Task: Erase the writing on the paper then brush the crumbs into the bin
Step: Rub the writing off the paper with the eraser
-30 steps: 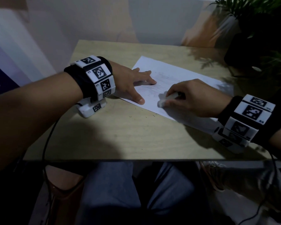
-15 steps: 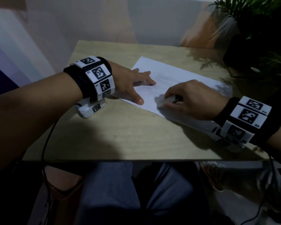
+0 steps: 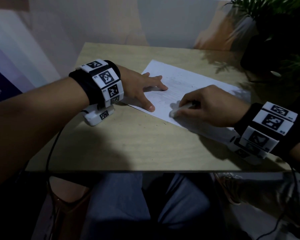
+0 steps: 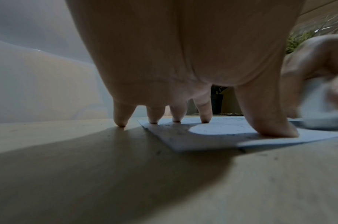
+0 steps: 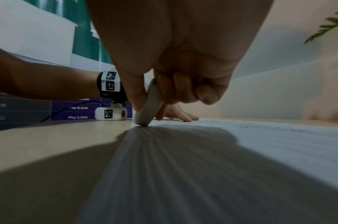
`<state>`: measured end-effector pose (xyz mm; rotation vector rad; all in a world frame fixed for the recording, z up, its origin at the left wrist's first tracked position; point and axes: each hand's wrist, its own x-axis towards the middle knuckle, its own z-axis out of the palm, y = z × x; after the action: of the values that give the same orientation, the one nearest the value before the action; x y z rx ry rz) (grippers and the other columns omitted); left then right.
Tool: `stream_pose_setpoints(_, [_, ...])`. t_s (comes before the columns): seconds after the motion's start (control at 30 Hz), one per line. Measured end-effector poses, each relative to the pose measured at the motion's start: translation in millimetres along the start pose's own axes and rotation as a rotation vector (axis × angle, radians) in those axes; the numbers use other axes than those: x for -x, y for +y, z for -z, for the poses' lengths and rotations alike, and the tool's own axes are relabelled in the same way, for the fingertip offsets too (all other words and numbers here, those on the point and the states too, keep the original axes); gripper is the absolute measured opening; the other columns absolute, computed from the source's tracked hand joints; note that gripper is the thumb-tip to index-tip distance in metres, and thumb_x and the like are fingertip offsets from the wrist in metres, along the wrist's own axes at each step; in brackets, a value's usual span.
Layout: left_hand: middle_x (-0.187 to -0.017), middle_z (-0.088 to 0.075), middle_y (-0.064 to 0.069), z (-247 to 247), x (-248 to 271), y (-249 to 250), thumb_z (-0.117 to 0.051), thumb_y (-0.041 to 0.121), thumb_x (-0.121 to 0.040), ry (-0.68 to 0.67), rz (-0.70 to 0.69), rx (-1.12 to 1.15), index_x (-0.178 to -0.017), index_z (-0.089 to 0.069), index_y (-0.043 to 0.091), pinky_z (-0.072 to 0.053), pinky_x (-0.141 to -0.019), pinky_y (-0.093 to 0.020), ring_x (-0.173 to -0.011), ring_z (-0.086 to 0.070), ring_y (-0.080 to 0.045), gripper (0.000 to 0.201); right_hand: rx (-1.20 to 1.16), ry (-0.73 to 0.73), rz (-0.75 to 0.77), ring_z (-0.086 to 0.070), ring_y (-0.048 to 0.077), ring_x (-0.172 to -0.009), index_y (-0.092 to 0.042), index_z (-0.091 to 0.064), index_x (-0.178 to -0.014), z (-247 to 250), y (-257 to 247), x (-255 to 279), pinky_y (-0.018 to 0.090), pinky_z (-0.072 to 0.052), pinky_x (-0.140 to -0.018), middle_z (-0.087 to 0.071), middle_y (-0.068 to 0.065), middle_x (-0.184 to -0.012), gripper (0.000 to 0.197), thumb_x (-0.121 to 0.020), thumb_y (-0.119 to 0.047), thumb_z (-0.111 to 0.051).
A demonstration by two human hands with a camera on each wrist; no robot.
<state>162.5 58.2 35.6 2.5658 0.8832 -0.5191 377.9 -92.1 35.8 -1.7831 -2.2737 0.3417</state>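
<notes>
left hand (image 3: 139, 87): fingers (image 4: 203, 112) spread straight, tips pressing paper (image 3: 184, 87) flat, little finger on worktop (image 3: 128, 142) | right hand (image 3: 208, 108): fingers curled, pinching white eraser (image 5: 150, 104), its tip on the paper's near edge | dark crumbs (image 3: 160, 102) scattered on paper | potted plant (image 3: 277, 37) at far right

One pale wooden table (image 3: 145, 144) carries everything counted here. On it lies one white sheet of paper (image 3: 194, 84), and on that sheet, one white oblong eraser (image 3: 176, 111). Two bare hands are over the table: the left hand (image 3: 139, 87) and the right hand (image 3: 208, 106). Each forearm wears one black wristband with white marker tiles, two in all: (image 3: 100, 82) and (image 3: 267, 129). Under them sit two small white camera blocks, one per wrist (image 3: 99, 116). At the table's far right corner stands one green potted plant (image 3: 274, 32). Dark eraser crumbs (image 3: 160, 102) dot the sheet and the table beside it, too small and many to count.
</notes>
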Motion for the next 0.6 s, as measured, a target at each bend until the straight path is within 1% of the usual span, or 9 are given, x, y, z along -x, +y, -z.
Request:
stream_pose_setpoints(0.07, [-0.167, 0.010, 0.026, -1, 0, 0, -0.069, 0.061, -0.087, 0.001, -0.003, 0.000, -0.157, -0.017, 0.054, -0.001, -0.124, -0.039, -0.155, 0.013, -0.007, 0.087, 0.113, 0.066, -0.006, -0.060, 0.016, -0.072, -0.024, -0.071, -0.086, -1, 4, -2, 0.036, -0.047, -0.066, -0.068, -0.008, -0.076, 0.039, -0.087, -0.062, -0.062])
stream_pose_setpoints(0.13, [-0.167, 0.010, 0.026, -2, 0, 0, -0.068, 0.061, -0.087, 0.010, -0.012, -0.005, -0.157, -0.016, 0.054, -0.001, -0.123, -0.037, -0.155, 0.012, -0.007, 0.087, 0.155, 0.055, 0.041, -0.060, 0.019, -0.073, -0.022, -0.070, -0.088, -3, 2, 0, 0.037, -0.048, -0.066, -0.068, -0.005, -0.077, 0.040, -0.089, -0.061, -0.058])
stream_pose_setpoints(0.23, [-0.166, 0.011, 0.027, -2, 0, 0, -0.068, 0.061, -0.088, 0.012, -0.002, -0.016, -0.156, -0.015, 0.055, -0.001, -0.122, -0.035, -0.155, 0.012, -0.006, 0.087, -0.028, -0.079, 0.068, -0.061, 0.009, -0.073, -0.028, -0.072, -0.093, 1, -7, 8, 0.030, -0.047, -0.067, -0.069, -0.011, -0.079, 0.054, -0.081, -0.076, -0.052])
stream_pose_setpoints(0.3, [-0.166, 0.011, 0.026, -1, 0, 0, -0.068, 0.061, -0.088, 0.009, 0.001, -0.020, -0.156, -0.015, 0.055, -0.002, -0.122, -0.036, -0.155, 0.012, -0.007, 0.087, -0.059, -0.081, 0.029, -0.061, 0.007, -0.073, -0.029, -0.073, -0.093, 3, -5, 7, 0.029, -0.047, -0.068, -0.070, -0.011, -0.079, 0.055, -0.078, -0.078, -0.053])
stream_pose_setpoints(0.4, [-0.167, 0.011, 0.025, -2, -1, 0, -0.068, 0.061, -0.088, 0.011, -0.004, -0.013, -0.157, -0.015, 0.054, -0.001, -0.123, -0.037, -0.155, 0.013, -0.008, 0.087, 0.125, 0.037, -0.008, -0.060, 0.018, -0.074, -0.026, -0.071, -0.088, 1, 4, 2, 0.036, -0.047, -0.067, -0.069, -0.007, -0.077, 0.044, -0.086, -0.067, -0.058])
stream_pose_setpoints(0.47, [-0.167, 0.011, 0.025, -3, -1, -1, -0.068, 0.060, -0.088, 0.010, -0.006, -0.006, -0.157, -0.015, 0.054, -0.001, -0.122, -0.036, -0.155, 0.013, -0.007, 0.087, 0.184, 0.054, 0.018, -0.061, 0.023, -0.075, -0.023, -0.069, -0.088, -2, 4, 2, 0.039, -0.048, -0.068, -0.069, -0.004, -0.079, 0.035, -0.090, -0.057, -0.059])
stream_pose_setpoints(0.5, [-0.167, 0.011, 0.026, -3, -1, -1, -0.068, 0.060, -0.088, 0.007, -0.006, -0.001, -0.157, -0.016, 0.054, -0.001, -0.122, -0.035, -0.155, 0.014, -0.007, 0.087, 0.171, 0.032, 0.042, -0.061, 0.022, -0.076, -0.023, -0.070, -0.089, -2, 2, 4, 0.037, -0.048, -0.068, -0.069, -0.005, -0.081, 0.034, -0.089, -0.056, -0.059])
stream_pose_setpoints(0.53, [-0.166, 0.011, 0.026, -2, -1, -1, -0.069, 0.061, -0.087, 0.002, -0.008, 0.004, -0.157, -0.016, 0.054, -0.001, -0.121, -0.034, -0.155, 0.014, -0.006, 0.088, 0.119, -0.004, 0.053, -0.061, 0.018, -0.076, -0.025, -0.071, -0.092, -2, -2, 6, 0.035, -0.048, -0.068, -0.069, -0.007, -0.082, 0.036, -0.088, -0.059, -0.059])
stream_pose_setpoints(0.6, [-0.166, 0.011, 0.027, -1, -2, -2, -0.069, 0.063, -0.085, -0.005, -0.007, 0.003, -0.156, -0.016, 0.055, -0.001, -0.121, -0.035, -0.155, 0.014, -0.006, 0.089, -0.021, -0.068, 0.035, -0.061, 0.009, -0.075, -0.029, -0.073, -0.095, 2, -6, 9, 0.031, -0.047, -0.069, -0.069, -0.012, -0.082, 0.049, -0.080, -0.073, -0.056])
